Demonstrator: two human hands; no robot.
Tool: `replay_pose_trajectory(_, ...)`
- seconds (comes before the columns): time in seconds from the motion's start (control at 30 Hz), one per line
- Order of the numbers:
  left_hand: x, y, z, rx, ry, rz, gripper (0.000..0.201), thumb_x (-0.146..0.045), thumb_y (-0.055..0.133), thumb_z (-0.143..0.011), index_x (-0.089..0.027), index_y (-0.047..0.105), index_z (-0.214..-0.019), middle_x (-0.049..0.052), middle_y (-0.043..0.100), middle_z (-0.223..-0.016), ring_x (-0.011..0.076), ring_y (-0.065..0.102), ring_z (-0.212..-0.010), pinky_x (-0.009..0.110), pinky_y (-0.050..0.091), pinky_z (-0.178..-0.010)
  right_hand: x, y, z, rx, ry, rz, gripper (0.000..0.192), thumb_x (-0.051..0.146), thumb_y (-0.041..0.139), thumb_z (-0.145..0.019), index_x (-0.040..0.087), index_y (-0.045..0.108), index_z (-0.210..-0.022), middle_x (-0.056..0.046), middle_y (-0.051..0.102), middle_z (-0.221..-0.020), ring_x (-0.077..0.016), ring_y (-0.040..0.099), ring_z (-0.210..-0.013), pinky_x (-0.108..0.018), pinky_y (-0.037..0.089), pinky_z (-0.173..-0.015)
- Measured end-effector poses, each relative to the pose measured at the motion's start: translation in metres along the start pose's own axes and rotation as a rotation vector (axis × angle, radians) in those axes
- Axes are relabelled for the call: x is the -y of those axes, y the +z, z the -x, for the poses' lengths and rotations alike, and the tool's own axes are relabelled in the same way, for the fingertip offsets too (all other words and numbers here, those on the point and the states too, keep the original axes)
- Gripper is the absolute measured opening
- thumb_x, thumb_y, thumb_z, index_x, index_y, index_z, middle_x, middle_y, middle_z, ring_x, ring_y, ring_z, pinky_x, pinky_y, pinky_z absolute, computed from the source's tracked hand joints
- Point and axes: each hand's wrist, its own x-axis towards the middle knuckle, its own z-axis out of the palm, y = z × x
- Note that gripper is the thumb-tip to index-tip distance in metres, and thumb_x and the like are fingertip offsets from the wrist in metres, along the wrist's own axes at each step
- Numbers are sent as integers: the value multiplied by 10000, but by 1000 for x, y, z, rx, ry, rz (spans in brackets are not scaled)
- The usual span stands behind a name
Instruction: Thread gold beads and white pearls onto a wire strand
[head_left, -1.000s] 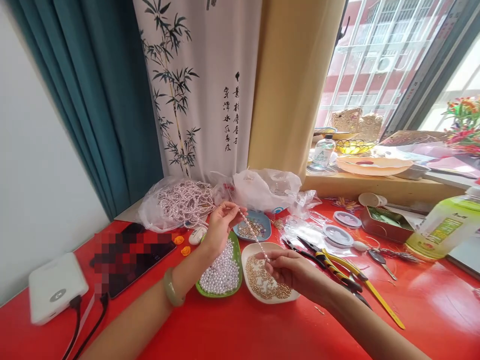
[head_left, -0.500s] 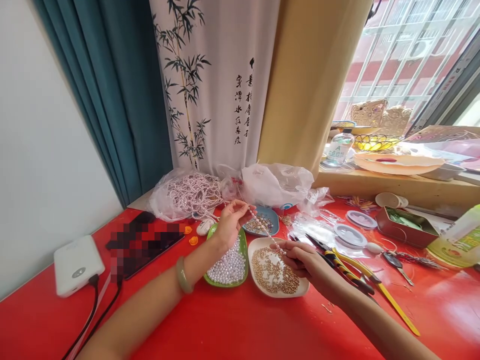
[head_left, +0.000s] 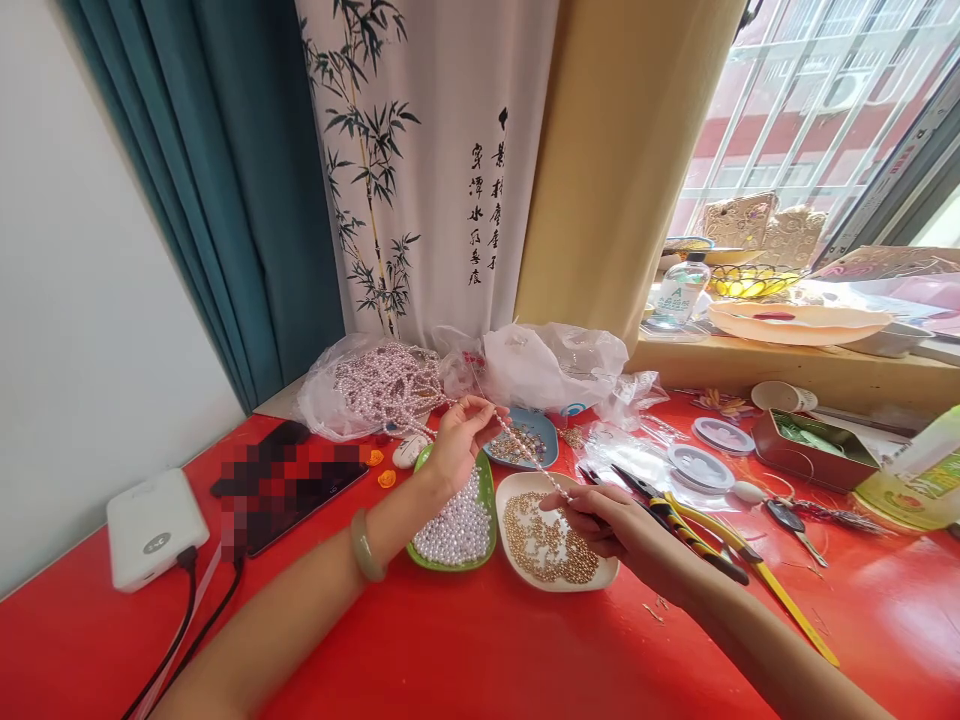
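Pinching bead strand (head_left: 529, 455) in left hand (head_left: 459, 448) and right hand (head_left: 606, 517), both nearly closed; holding it slantwise near cream dish (head_left: 551, 586).

Your arms (head_left: 300, 610) reach out in front.
Your left hand (head_left: 463, 442) pinches, farther away; your right hand (head_left: 604, 515), closer, looks pinched too, though it's hard to see.

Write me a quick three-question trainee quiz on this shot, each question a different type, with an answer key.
1. True or false: the beaded strand stretches between the left hand and the right hand.

2. Pick one. The green tray holds:
A) gold beads
B) white beads
C) orange flowers

3. Fill in the blank: the bangle is worn on the person's ____ side.

Key: 1. True. 2. B. 3. left.
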Motion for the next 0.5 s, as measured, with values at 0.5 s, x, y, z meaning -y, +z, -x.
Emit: replay_pose_trajectory(0.5,1,-7,-6,5,7,15,130,-167,630,-641,-144,511,-686,20,638,-753,78,593,-676,173,461,-664,-2,-3,-1,-16,6,-8,247,300,423,-752,101,569,-764,68,217,-510,-58,100,-446,-229,62,-404)
